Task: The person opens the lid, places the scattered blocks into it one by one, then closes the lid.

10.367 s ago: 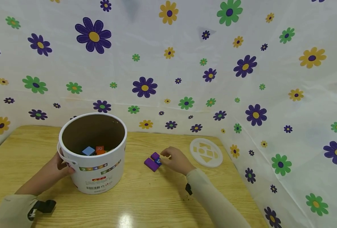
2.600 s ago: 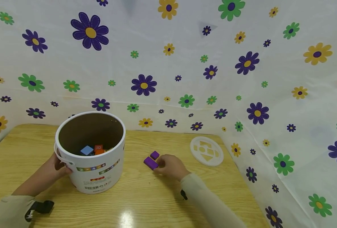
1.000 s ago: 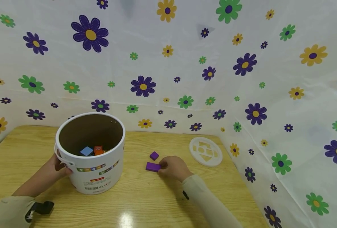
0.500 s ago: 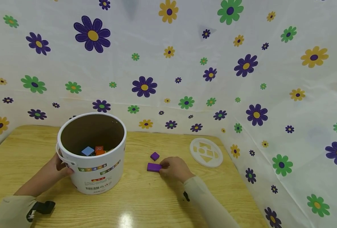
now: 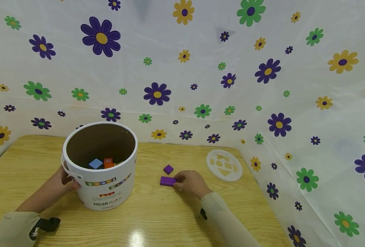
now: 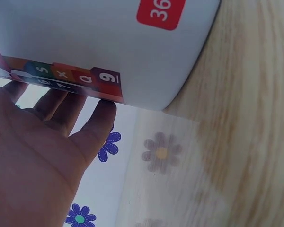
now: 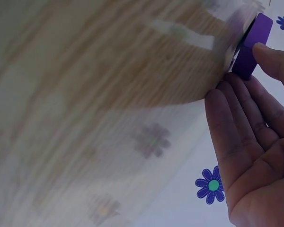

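Where the bucket (image 5: 108, 185) hides fingertips: left hand (image 5: 60, 181) flat against it; right hand (image 5: 190, 181) touching purple block (image 5: 168, 181), grip unclear.

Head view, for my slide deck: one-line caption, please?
Left hand steadies the white bucket; right hand fingers touch a flat purple block.

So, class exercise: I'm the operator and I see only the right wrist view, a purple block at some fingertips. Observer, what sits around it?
Observer: The right hand touches a flat purple block on the wooden table.
Operator: Any other blocks?
Observer: A smaller purple block lies just behind it, apart.
Operator: And the other hand?
Observer: The left hand rests against a white bucket that has blocks inside.
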Motion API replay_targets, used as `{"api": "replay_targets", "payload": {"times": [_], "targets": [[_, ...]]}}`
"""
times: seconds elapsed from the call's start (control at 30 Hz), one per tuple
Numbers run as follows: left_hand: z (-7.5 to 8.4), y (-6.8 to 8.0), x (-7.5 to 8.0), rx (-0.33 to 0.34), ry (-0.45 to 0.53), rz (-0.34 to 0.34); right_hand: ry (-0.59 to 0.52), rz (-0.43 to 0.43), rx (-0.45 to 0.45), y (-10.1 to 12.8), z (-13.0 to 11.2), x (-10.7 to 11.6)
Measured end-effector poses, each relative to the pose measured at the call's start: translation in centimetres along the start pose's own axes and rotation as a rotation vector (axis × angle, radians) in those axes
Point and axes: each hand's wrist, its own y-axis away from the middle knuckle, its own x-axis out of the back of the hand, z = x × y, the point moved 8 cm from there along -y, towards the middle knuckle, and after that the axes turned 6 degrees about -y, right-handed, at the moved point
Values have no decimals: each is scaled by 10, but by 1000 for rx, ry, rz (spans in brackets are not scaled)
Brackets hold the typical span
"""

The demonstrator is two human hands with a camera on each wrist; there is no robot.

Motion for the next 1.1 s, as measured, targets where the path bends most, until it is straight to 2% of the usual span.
{"api": "replay_targets", "payload": {"times": [0.23,0.63,1.1], "targets": [[2,0,0,2,4,2,6,-9,6,-2,0,-2],[3,2,-1,-8,24,-3,5,-13,64,-4,-7,2],[6,3,-3,-15,25,0,-104,158,163,-2,-21,28]]}}
